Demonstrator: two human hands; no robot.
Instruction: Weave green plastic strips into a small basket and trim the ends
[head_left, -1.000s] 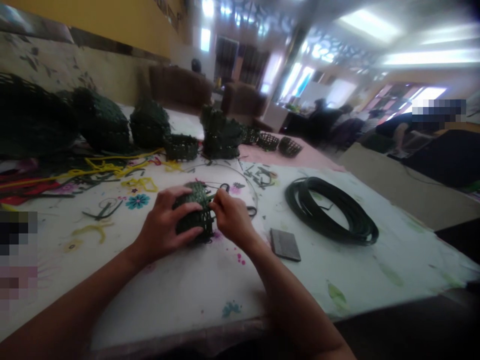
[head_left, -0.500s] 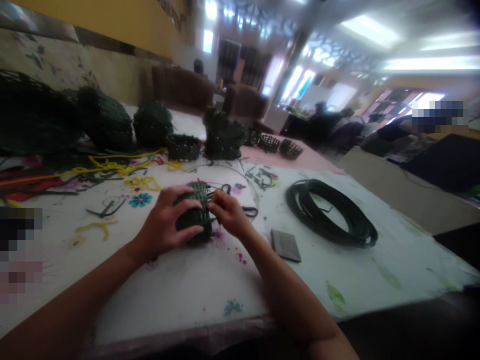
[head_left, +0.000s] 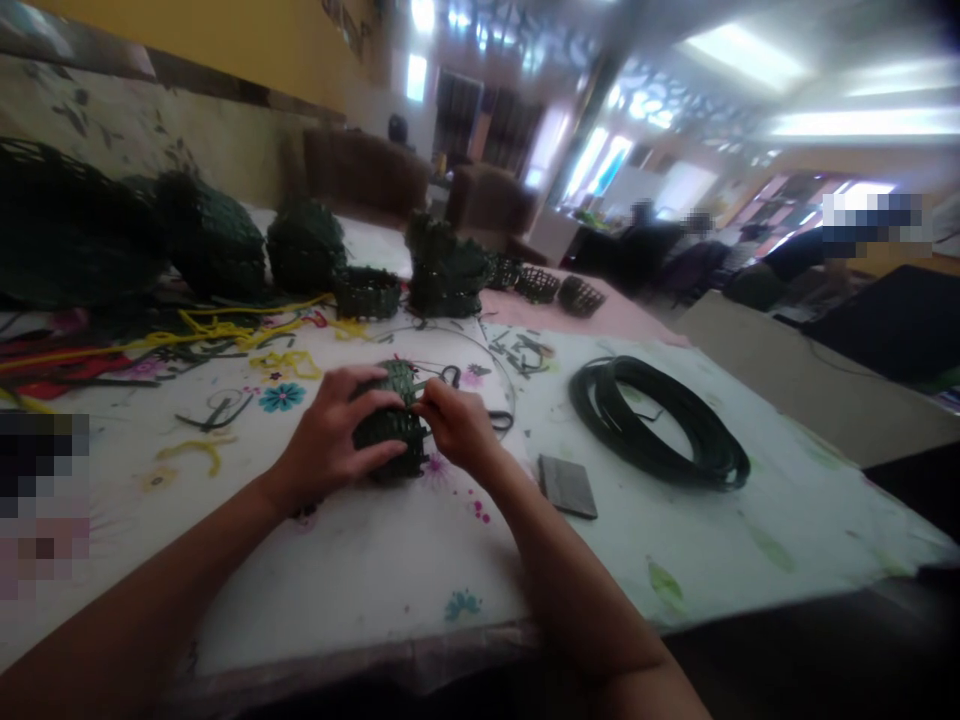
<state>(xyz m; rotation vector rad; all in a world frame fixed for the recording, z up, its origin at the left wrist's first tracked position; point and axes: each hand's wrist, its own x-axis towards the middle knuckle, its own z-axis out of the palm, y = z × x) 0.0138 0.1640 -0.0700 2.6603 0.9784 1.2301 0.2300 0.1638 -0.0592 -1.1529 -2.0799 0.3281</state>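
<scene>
A small dark green woven basket [head_left: 401, 440] lies on its side on the flowered tablecloth [head_left: 360, 580]. My left hand [head_left: 330, 425] is wrapped over it from the left, fingers spread across the weave. At the basket's right edge, my right hand [head_left: 456, 420] is closed in a pinch on a thin green strip of the weave; the strip is mostly hidden by the fingers. Just beyond the right hand lie the dark loop handles of scissors [head_left: 499, 420], their other end hidden.
A coil of dark green strip [head_left: 697, 455] and a flat grey block [head_left: 568, 486] lie to the right. Several woven baskets [head_left: 446, 270] stand along the back. Yellow cord [head_left: 217, 335] and strip offcuts [head_left: 523, 352] are scattered about. People are blurred at the far right.
My right hand has shifted slightly and its fingertips are now closer to my left fingers at the basket's edge. The left hand keeps its hold on the basket.
</scene>
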